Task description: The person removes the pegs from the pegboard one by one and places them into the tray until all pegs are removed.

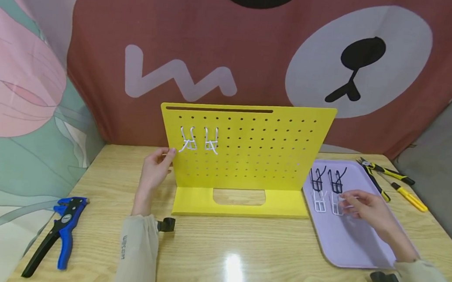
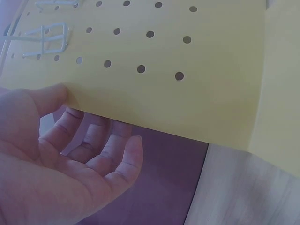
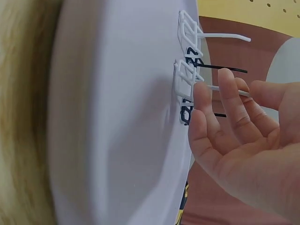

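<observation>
A yellow pegboard [image 1: 249,147] stands upright on its base with two white hooks [image 1: 189,139] [image 1: 211,141] at its upper left. My left hand [image 1: 155,171] holds the board's left edge; in the left wrist view the thumb of that hand [image 2: 79,150] lies at the front face, fingers behind. On the purple tray [image 1: 361,238] lie two black hooks [image 1: 317,179] [image 1: 336,180] above two white hooks [image 1: 318,201] [image 1: 335,206]. My right hand [image 1: 368,210], fingers loosely bent and apart, is at the right white hook's prong [image 3: 216,87]; whether it touches is unclear.
Blue-and-black pliers [image 1: 66,230] lie at the table's left. Beyond the tray's right side are yellow-and-black pliers [image 1: 394,173], another black-and-yellow tool [image 1: 378,184] and a yellow-handled screwdriver [image 1: 411,198]. A printed cloth [image 1: 256,42] hangs behind the board.
</observation>
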The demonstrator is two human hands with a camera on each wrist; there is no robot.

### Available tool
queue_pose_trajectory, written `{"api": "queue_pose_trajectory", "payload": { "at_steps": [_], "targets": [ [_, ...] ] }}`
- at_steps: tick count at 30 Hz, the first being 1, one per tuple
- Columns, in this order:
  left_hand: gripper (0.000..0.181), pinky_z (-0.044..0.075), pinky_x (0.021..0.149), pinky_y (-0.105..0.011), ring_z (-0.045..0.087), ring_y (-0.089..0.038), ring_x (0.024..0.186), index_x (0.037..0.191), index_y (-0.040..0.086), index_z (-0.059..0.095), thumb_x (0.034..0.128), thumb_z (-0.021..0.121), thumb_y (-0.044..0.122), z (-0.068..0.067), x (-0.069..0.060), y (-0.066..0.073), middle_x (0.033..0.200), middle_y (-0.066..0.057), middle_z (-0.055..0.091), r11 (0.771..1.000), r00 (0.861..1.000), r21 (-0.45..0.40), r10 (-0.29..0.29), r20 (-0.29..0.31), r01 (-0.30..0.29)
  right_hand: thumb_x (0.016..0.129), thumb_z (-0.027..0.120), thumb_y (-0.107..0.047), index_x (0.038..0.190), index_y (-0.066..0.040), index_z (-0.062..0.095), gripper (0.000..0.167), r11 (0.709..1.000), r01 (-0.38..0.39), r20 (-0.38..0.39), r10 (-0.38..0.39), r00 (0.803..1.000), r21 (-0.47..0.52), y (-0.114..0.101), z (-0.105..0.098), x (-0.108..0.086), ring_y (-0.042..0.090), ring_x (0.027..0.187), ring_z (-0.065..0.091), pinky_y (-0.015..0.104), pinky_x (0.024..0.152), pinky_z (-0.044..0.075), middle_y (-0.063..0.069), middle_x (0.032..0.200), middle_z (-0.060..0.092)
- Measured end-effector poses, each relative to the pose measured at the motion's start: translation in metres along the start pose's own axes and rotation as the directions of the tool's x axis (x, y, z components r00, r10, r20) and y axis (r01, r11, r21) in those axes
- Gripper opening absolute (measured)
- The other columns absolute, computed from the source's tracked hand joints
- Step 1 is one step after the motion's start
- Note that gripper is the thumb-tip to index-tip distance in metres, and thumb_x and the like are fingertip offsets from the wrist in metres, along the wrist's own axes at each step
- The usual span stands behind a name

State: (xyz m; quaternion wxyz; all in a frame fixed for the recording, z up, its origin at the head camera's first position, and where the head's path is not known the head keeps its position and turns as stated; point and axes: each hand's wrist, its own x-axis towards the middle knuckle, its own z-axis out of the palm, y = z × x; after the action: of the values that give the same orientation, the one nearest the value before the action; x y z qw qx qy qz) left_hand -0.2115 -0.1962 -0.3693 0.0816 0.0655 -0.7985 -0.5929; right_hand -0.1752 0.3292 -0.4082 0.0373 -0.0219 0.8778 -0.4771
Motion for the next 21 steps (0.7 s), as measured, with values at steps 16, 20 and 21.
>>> {"api": "queue_pose_trajectory", "payload": {
  "at_steps": [16, 20, 21],
  "targets": [
    [0.045, 0.050, 0.084, -0.040, 0.059, -0.027, 0.099, 0.123, 0.000, 0.056, 0.0991, 0.051, 0.039, -0.002, 0.000, -0.001, 0.117, -0.018, 0.059, 1.000, 1.000, 0.014, 0.004, 0.010, -0.004, 0.102, 0.049, -0.023, 0.110, -0.033, 0.057, 0.014, 0.983, 0.075, -0.035, -0.071, 0.997, 0.166, -0.023, -0.009, -0.004, 0.009, 0.078, 0.068, 0.021, 0.066, 0.054, -0.009, 0.087, 0.071],
    [0.046, 0.050, 0.085, -0.042, 0.059, -0.027, 0.099, 0.123, 0.001, 0.056, 0.0990, 0.051, 0.039, -0.001, 0.000, -0.001, 0.117, -0.018, 0.059, 1.000, 1.000, 0.017, 0.008, 0.009, -0.008, 0.100, 0.053, -0.019, 0.108, -0.024, 0.062, 0.013, 0.974, 0.163, -0.125, -0.144, 0.982, 0.159, -0.049, 0.001, -0.005, 0.006, 0.076, 0.067, 0.019, 0.066, 0.054, -0.008, 0.085, 0.071],
    [0.046, 0.050, 0.085, -0.043, 0.059, -0.026, 0.099, 0.122, 0.000, 0.056, 0.0990, 0.051, 0.040, -0.001, 0.000, 0.000, 0.117, -0.018, 0.059, 1.000, 1.000, 0.011, 0.008, 0.011, -0.008, 0.100, 0.054, -0.017, 0.107, -0.022, 0.063, 0.013, 0.971, 0.183, -0.137, -0.162, 0.977, 0.156, -0.055, 0.005, -0.006, 0.005, 0.076, 0.067, 0.019, 0.066, 0.054, -0.008, 0.084, 0.071]
  ]
}}
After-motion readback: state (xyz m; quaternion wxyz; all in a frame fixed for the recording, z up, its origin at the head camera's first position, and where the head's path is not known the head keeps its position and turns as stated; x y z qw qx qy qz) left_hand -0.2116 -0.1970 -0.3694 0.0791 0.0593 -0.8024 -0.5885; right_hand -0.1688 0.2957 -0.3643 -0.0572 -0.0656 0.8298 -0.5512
